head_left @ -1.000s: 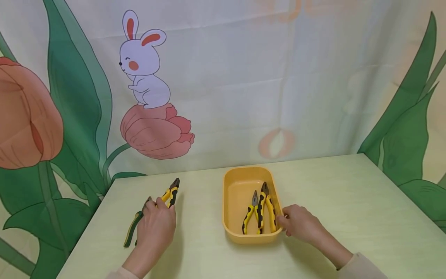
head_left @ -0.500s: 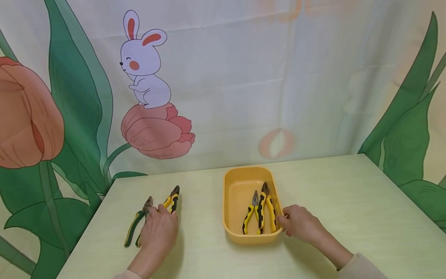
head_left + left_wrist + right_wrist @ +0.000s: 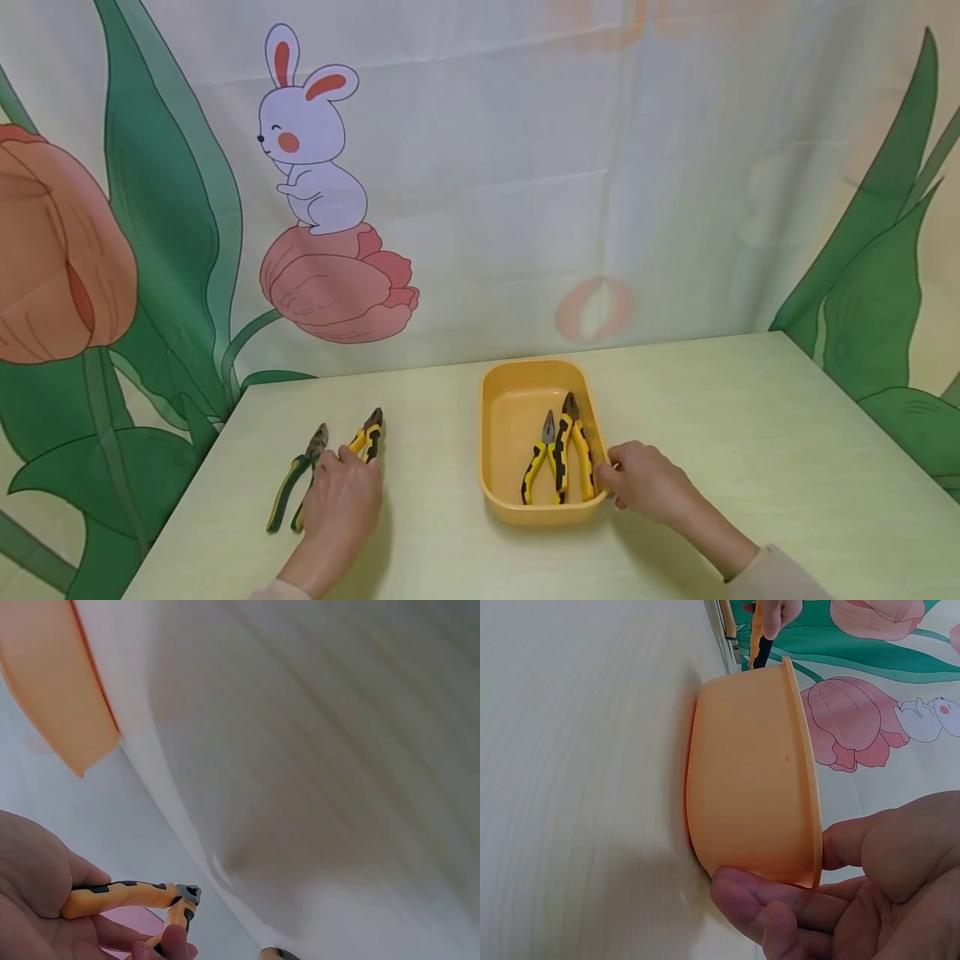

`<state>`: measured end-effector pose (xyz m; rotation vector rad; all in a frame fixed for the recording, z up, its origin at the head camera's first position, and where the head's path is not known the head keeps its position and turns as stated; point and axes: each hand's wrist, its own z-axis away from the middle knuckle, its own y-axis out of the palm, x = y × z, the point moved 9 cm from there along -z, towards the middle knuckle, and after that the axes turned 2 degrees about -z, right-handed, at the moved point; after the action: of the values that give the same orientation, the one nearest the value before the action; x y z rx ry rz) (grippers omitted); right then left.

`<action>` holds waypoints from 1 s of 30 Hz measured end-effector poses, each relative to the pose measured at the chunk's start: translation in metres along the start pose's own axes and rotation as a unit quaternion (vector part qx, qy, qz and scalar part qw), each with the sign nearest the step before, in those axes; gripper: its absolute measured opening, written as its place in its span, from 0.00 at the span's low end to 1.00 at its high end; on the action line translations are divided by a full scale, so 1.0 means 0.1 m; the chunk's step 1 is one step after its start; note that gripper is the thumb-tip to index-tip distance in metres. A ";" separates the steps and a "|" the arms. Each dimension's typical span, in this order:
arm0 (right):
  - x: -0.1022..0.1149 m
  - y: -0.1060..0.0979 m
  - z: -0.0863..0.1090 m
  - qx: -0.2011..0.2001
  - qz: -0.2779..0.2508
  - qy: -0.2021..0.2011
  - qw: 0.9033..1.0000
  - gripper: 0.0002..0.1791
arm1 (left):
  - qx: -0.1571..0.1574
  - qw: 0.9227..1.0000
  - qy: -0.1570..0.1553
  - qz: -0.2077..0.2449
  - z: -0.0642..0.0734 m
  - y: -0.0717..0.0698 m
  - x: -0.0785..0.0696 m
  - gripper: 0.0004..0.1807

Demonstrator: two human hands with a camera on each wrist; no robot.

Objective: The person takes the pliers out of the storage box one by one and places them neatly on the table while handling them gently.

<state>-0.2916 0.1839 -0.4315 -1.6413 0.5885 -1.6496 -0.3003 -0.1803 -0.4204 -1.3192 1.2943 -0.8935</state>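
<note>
Gripping one pair of yellow-and-black pliers [image 3: 373, 433] at the lower left of the head view, your left hand [image 3: 345, 500] had its fingers around the handles, which stood spread apart. Your right hand [image 3: 647, 479], lower right of centre, pinched the lower right corner of a yellow plastic bin [image 3: 510, 433].

A sideways sweep might have dragged the green-handled pliers [image 3: 283, 492], since they lay just left of your left hand and partly behind it; whether they touched could not be told. The spread handles might have twisted in your fingers. A tug on that one corner might have slid or tipped the bin.

Counted, there were four pliers: one held, one green-handled on the pale table [image 3: 750, 458], and two along the bin's right side, a smaller needle-nose pair [image 3: 535, 467] and a larger yellow-and-black pair [image 3: 562, 454]. You had one bin.
</note>
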 end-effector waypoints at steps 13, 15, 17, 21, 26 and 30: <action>0.01 0.00 0.00 0.004 0.007 0.000 1.000 0.14 | -0.001 1.000 0.024 -0.020 -0.03 0.04 -0.04 0.27; 0.01 0.00 0.00 0.004 0.007 0.003 1.000 0.14 | -0.004 0.999 0.029 -0.024 -0.02 0.04 -0.06 0.27; 0.01 0.00 0.00 0.005 0.008 0.004 1.000 0.13 | -0.004 0.999 0.026 -0.023 -0.02 0.04 -0.06 0.27; 0.01 0.00 0.00 0.006 0.008 0.004 1.000 0.13 | 0.001 1.000 0.017 -0.014 -0.02 0.05 -0.06 0.26; 0.00 0.00 -0.01 0.007 0.007 0.007 1.000 0.12 | 0.001 1.000 0.014 -0.002 -0.03 0.06 -0.05 0.26; 0.00 0.00 -0.01 0.007 0.007 0.008 1.000 0.12 | 0.004 1.000 0.017 -0.002 -0.03 0.08 -0.07 0.26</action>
<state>-0.2924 0.1836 -0.4316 -1.6123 0.5941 -1.6542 -0.3060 -0.1735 -0.4261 -1.3052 1.3136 -0.9268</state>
